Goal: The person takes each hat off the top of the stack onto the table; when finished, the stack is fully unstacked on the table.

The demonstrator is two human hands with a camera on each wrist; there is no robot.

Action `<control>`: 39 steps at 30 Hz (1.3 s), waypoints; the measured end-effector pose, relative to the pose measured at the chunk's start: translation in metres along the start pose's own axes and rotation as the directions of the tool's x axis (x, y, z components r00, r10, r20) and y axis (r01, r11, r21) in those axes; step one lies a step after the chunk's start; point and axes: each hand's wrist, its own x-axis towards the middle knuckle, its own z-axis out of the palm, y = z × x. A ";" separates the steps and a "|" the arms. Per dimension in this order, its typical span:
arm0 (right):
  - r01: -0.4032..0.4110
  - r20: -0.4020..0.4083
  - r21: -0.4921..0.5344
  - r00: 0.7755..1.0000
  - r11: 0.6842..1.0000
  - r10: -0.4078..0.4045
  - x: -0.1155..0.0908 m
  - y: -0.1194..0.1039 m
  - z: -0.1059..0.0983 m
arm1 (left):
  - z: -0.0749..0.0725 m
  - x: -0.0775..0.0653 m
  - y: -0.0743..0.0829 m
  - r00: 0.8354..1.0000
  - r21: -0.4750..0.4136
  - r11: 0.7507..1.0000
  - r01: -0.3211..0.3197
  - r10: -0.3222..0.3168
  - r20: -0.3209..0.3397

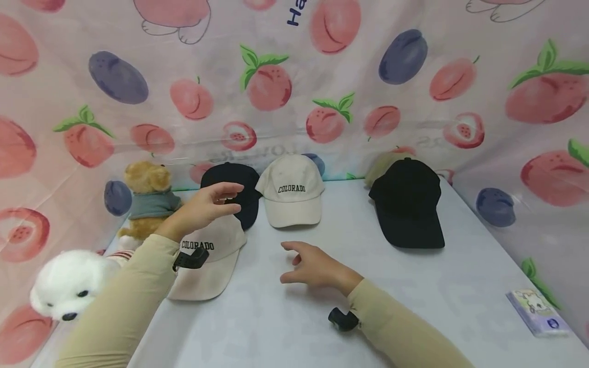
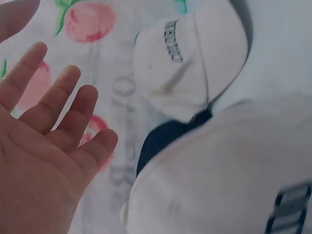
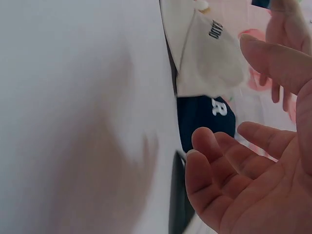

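Observation:
My left hand is raised over the front-left cream COLORADO cap, holding nothing, fingers relaxed and apart. Behind that hand, partly covered, sits a navy cap; the right wrist view shows a white R on the navy cap. Another cream COLORADO cap stands at the back centre, brim toward me. My right hand hovers above the table in front of it, thumb and fingers spread around bare air. Off to the right lies a black cap, with a tan cap mostly hidden behind it.
A brown teddy bear in a blue-grey top sits at the back left. Nearer, a white plush dog is partly covered by my left sleeve. A small printed packet lies by the table's right edge. Fruit-print cloth hangs around the white table.

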 end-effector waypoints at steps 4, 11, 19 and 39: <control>-0.027 -0.042 0.007 0.999 1.000 0.027 -0.013 0.009 -0.015 | 0.018 0.012 0.001 0.999 -0.021 1.000 -0.017 0.018 0.026; -0.070 -0.141 0.023 0.987 0.997 0.072 -0.037 0.029 -0.042 | 0.053 0.034 0.006 0.995 -0.076 0.996 -0.053 0.059 0.080; -0.056 -0.239 0.015 0.969 0.998 0.058 -0.073 0.056 -0.077 | 0.098 0.066 0.014 0.987 -0.161 0.984 -0.070 0.092 0.135; -0.233 -0.489 -0.024 0.851 0.972 0.192 -0.139 0.123 -0.141 | 0.203 0.125 0.039 0.972 -0.313 0.948 -0.051 0.119 0.203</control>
